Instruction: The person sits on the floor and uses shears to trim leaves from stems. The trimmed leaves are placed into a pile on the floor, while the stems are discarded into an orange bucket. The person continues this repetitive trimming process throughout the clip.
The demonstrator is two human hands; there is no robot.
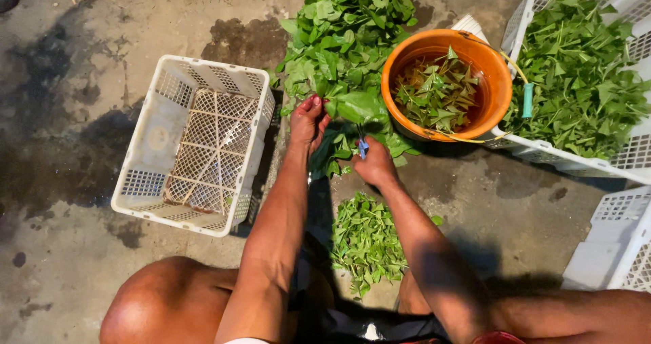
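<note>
My knees sit at the bottom of the frame, because I am squatting low over the floor [81,181]. That keeps the leaves close to me.

Between my legs, low in the middle, lies a small pile of cut leaves [366,242]. It sits right under my arms, so the bits I let go of can drop there.

A little higher, my right hand [374,164] is closed around a small blue tool [363,147]. I cannot tell what kind of tool it is. It points at the stems, so I think it is for snipping.

Just left of it, my left hand [308,121] pinches a bunch of leafy stems [356,106] near the middle of the frame. Holding the bunch tight keeps it from wobbling next to the tool.

To the left lies a white crate [196,144] on its side, with nothing in it that I can see.

Above my hands, at the top middle, is a big heap of green leaves [346,25]. The bunch I hold comes off its near edge.

To the right is an orange bucket [446,83] with leaves soaking in water. It leans against a white basket [634,150] full of leaves in the upper right. Part of one more white crate [614,242] shows at the lower right.
</note>
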